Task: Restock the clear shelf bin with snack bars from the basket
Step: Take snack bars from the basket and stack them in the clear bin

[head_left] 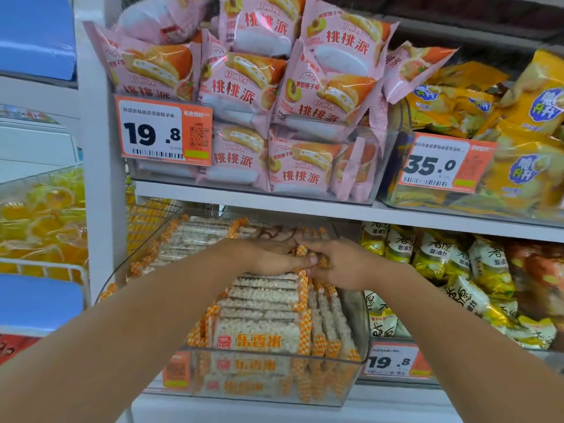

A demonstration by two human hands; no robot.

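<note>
**Both hands in the clear bin**

Head view: the clear plastic shelf bin (351,370) sits on the lower shelf, packed with white puffed-rice snack bars in orange-checked wrappers (259,332). Over the bin's middle, the left hand (268,254) lies on the bars, fingers curled against them. The right hand (341,264) pinches one bar's checked end (thumb on top). Above the bin, pink peach-pie packets (244,87) fill another bin.

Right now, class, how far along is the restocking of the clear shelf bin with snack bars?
Done: the clear plastic shelf bin already holds a packed row of white rice snack bars with orange checkered ends, stacked nearly to its rim. In hand: the left hand and right hand meet over the back of the row, fingers on a bar. Left: unknown, since the basket is out of view.
</note>
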